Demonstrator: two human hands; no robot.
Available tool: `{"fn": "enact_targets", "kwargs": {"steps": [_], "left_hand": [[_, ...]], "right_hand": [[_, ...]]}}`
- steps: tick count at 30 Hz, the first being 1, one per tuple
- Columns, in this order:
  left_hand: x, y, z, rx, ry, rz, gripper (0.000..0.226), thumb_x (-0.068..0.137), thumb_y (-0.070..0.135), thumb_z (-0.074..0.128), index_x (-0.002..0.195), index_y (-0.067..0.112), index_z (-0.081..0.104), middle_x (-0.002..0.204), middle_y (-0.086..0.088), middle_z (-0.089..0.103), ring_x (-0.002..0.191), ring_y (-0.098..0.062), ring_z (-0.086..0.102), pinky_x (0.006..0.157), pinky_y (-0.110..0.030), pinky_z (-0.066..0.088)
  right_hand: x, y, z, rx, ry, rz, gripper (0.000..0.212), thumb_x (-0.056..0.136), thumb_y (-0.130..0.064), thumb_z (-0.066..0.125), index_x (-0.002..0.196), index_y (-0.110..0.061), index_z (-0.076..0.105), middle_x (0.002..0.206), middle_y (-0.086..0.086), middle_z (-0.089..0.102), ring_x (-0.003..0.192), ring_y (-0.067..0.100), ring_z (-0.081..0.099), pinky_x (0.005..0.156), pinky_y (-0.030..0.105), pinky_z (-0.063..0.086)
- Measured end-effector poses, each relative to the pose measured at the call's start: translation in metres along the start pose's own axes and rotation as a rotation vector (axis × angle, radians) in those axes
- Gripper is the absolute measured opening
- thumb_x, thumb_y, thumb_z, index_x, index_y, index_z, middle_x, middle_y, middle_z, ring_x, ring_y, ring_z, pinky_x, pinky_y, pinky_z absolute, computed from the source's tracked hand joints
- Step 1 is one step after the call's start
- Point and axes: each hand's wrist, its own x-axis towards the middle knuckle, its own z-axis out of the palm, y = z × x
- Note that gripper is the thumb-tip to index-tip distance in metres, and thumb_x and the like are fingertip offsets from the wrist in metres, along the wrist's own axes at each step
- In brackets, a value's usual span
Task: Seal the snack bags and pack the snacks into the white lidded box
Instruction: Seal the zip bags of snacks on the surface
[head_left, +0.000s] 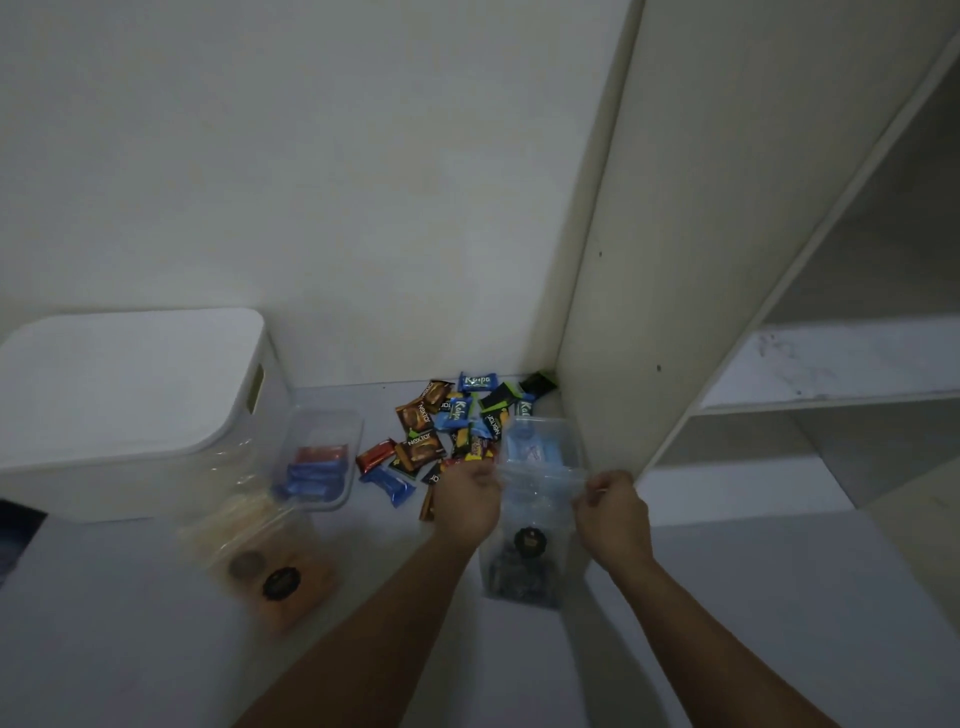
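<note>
Pinched at both top corners, the clear zip bag is being held upright on the counter. Its left corner is clamped by the left hand and its right corner by the right hand, fingers closed together on the plastic at each end. The mouth is pulled taut between them, probably so the strip can be pressed shut along its length; whether it is sealed yet cannot be told. Dark snacks are seen in the bottom of the bag, with a round black sticker on its front.

Now the sweep, left to right. At nine o'clock from the grip, well apart, the white box is found against the wall with its lid on, so it will have to be opened before packing. Just beside it, at its right, a clear tub holds red and blue bars. Nearer the camera, at about eight o'clock from the hands, a second bag of orange snacks lies flat, blurred, its seal not readable. At twelve o'clock, just behind the left hand, a heap of loose wrapped snacks is spread toward the wall corner. Behind the held bag another clear tub with pale blue packets is tucked against the shelf panel at one o'clock.
</note>
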Motion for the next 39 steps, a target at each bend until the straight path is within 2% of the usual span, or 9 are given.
{"fn": "enact_targets", "kwargs": {"steps": [5,8,13,18,21,24,26,32,39], "left_hand": [[-0.009,-0.003,-0.03,-0.125,0.145,-0.026,0.008,0.082,0.007,0.067,0.083,0.013,0.073,0.08,-0.005,0.073,0.072,-0.024,0.071,0.068,-0.046,0.061],[-0.022,-0.001,-0.054,-0.193,0.138,0.061,0.013,0.083,0.001,0.064,0.086,0.012,0.072,0.083,-0.004,0.072,0.07,-0.015,0.07,0.061,-0.03,0.06],[-0.044,0.002,-0.097,-0.236,0.117,0.206,0.025,0.081,-0.001,0.067,0.081,0.024,0.071,0.082,0.003,0.072,0.073,-0.004,0.068,0.064,-0.014,0.053],[-0.048,0.0,-0.132,-0.239,0.19,0.254,0.023,0.079,0.003,0.07,0.08,0.025,0.074,0.083,0.004,0.074,0.08,-0.011,0.069,0.071,-0.019,0.055],[-0.05,0.004,-0.148,-0.273,0.226,0.24,0.009,0.08,0.005,0.071,0.086,0.009,0.076,0.082,-0.004,0.075,0.074,-0.006,0.068,0.072,-0.019,0.055],[-0.052,0.005,-0.16,-0.279,0.227,0.245,0.021,0.078,0.007,0.074,0.099,0.008,0.074,0.089,-0.002,0.073,0.07,0.008,0.064,0.063,-0.008,0.051],[-0.051,0.002,-0.166,-0.277,0.187,0.246,0.032,0.074,0.007,0.078,0.104,0.012,0.07,0.095,0.002,0.071,0.076,0.003,0.066,0.062,-0.008,0.051],[-0.042,-0.003,-0.18,-0.278,0.24,0.214,0.012,0.074,0.0,0.076,0.086,0.0,0.071,0.082,-0.013,0.07,0.073,-0.021,0.065,0.055,-0.016,0.053],[-0.038,0.011,-0.187,-0.288,0.218,0.278,0.007,0.072,-0.001,0.077,0.077,0.001,0.072,0.071,-0.009,0.069,0.061,-0.011,0.063,0.054,-0.015,0.053]], "right_hand": [[-0.01,-0.011,-0.001,0.057,-0.026,-0.226,0.011,0.087,-0.014,0.064,0.094,-0.022,0.061,0.072,0.0,0.067,0.067,0.019,0.064,0.061,0.024,0.047],[-0.018,-0.025,0.001,0.154,-0.092,-0.323,0.027,0.084,-0.006,0.067,0.072,-0.03,0.063,0.071,-0.007,0.068,0.069,0.013,0.067,0.06,0.015,0.048],[-0.031,-0.05,0.012,0.321,-0.208,-0.36,0.031,0.082,-0.001,0.07,0.075,-0.031,0.066,0.078,-0.005,0.071,0.075,0.007,0.069,0.072,0.031,0.057],[-0.044,-0.077,0.027,0.371,-0.236,-0.436,0.016,0.082,0.002,0.069,0.079,-0.013,0.069,0.071,-0.004,0.068,0.06,-0.006,0.062,0.058,0.008,0.048],[-0.051,-0.092,0.04,0.345,-0.228,-0.456,0.024,0.083,0.0,0.068,0.07,-0.019,0.065,0.066,-0.003,0.066,0.057,-0.004,0.06,0.058,0.013,0.049],[-0.054,-0.101,0.05,0.339,-0.236,-0.438,0.025,0.085,-0.004,0.067,0.068,-0.023,0.064,0.067,0.0,0.067,0.065,0.015,0.064,0.065,0.036,0.056],[-0.056,-0.106,0.053,0.324,-0.228,-0.448,0.024,0.084,-0.008,0.069,0.067,-0.024,0.065,0.069,-0.001,0.069,0.07,0.021,0.065,0.07,0.041,0.056],[-0.066,-0.124,0.051,0.419,-0.243,-0.461,0.026,0.085,-0.002,0.066,0.068,-0.021,0.066,0.07,0.005,0.069,0.068,0.018,0.063,0.07,0.042,0.056],[-0.067,-0.139,0.041,0.359,-0.264,-0.51,0.016,0.083,-0.007,0.071,0.077,-0.021,0.067,0.078,0.001,0.069,0.076,0.016,0.064,0.069,0.03,0.052]]}}
